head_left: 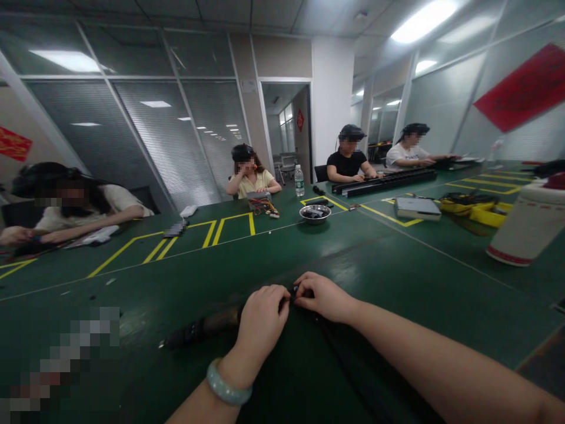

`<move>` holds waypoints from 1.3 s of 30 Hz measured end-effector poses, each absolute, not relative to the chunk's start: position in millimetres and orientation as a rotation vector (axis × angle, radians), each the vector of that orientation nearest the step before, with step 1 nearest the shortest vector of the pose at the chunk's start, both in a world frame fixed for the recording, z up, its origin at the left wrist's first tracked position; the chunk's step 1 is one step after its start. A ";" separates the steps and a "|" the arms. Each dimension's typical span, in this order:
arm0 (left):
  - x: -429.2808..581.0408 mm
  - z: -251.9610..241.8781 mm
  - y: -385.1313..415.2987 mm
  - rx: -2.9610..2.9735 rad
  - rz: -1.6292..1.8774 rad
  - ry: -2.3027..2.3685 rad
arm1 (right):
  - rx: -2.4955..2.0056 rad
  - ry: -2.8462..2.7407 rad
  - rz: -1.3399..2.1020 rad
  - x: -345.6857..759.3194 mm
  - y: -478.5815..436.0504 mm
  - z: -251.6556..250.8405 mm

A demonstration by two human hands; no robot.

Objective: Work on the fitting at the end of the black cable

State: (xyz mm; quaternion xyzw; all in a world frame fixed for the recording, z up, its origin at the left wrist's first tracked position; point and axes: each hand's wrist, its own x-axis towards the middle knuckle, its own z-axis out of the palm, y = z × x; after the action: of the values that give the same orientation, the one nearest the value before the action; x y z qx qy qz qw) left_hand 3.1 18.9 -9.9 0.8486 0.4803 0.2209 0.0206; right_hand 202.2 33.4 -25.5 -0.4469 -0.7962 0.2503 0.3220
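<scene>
My left hand (263,320), with a pale green bangle at the wrist, is curled over a long dark object (200,330) that lies on the green table (397,277) near its front edge. My right hand (321,296) meets it from the right, fingers pinched on the same dark object where the two hands touch. What the fingertips grip is small and dark and I cannot make out its shape. A dark strip runs from under the hands toward the lower right.
A metal bowl (315,213) stands mid-table with a water bottle (299,180) behind it. A white cylinder (527,224) is at the right, a flat white box (417,208) and yellow parts (474,209) beyond. Several people sit working around the table's far and left sides.
</scene>
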 end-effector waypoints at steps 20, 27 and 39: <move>1.5 -12.1 15.6 2.667 0.794 1.482 | -1.169 -2.025 0.692 200.5 34.7 -29.4; 2.5 -11.0 13.9 2.561 0.737 1.580 | -1.168 -2.026 0.707 199.6 34.1 -27.2; -15.0 0.1 24.9 2.611 0.534 1.370 | -1.197 -2.001 0.698 198.2 31.9 -27.9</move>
State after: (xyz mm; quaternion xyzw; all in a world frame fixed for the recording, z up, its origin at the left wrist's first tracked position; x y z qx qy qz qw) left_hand -15.0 24.9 0.1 0.8690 0.4561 0.1778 0.0726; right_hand 198.2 31.9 -27.9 -0.4613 -0.7711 0.2691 0.3466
